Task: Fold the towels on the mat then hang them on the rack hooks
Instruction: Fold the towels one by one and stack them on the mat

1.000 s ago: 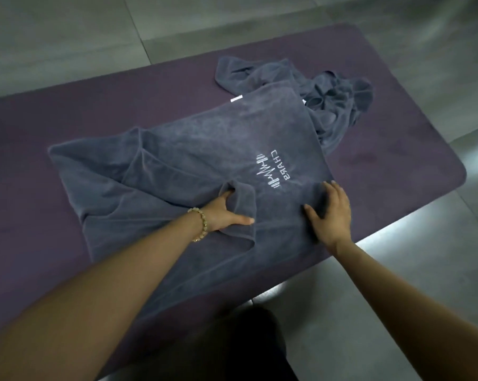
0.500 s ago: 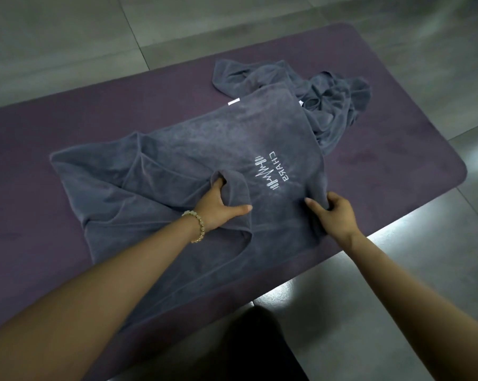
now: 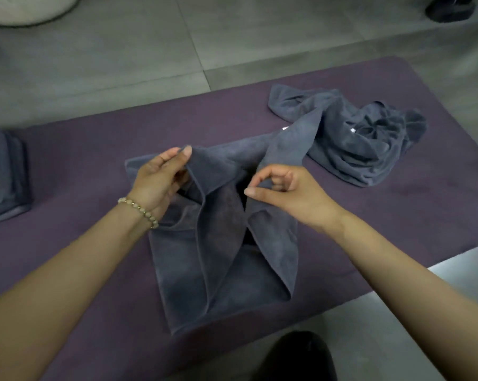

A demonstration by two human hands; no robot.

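Your left hand (image 3: 161,182) pinched one raised edge of the towel (image 3: 221,270) and your right hand (image 3: 284,193) pinched the other, the hands apart above the mat (image 3: 95,149), where the towel's near part lay. In the head view the right flap seemed to trail toward the crumpled towel (image 3: 356,144). The fold wanted matched corners, both edges taut, then a flat lay.

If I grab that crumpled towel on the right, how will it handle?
Probably floppy: the crumpled towel lies in loose folds, so it should sag and unfurl. Likely light and grippy: the towel being folded hangs from pinching fingers.
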